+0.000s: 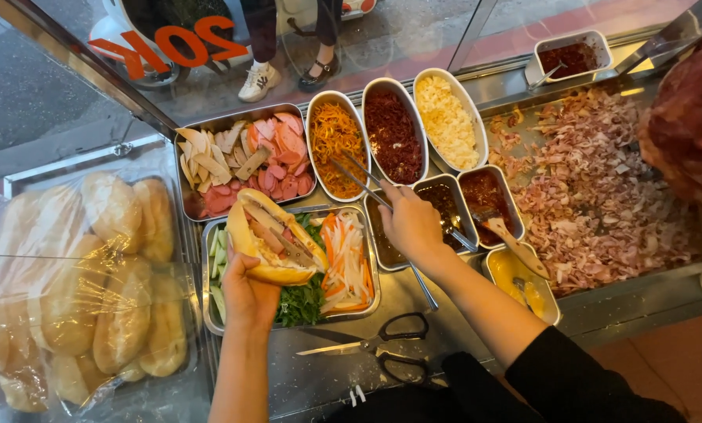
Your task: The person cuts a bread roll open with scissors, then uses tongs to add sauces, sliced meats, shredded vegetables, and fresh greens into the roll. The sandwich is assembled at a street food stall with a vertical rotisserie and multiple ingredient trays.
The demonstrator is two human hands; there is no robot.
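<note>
My left hand [249,294] holds a split bread roll [271,236] filled with sliced meat, above a steel tray of cucumber, herbs and pickled carrot [346,258]. My right hand [410,223] grips a pair of metal tongs [360,178], whose tips reach into an oval dish of orange shredded filling [334,137]. A tray of sliced cold cuts [245,160] lies behind the roll.
Oval dishes of dark red floss [392,133] and yellow crumble [447,121] sit further right. Sauce tubs [486,196] and a heap of shaved meat [594,180] lie right of my hand. Black scissors [382,341] rest on the counter. Bagged bread rolls [92,290] fill the left.
</note>
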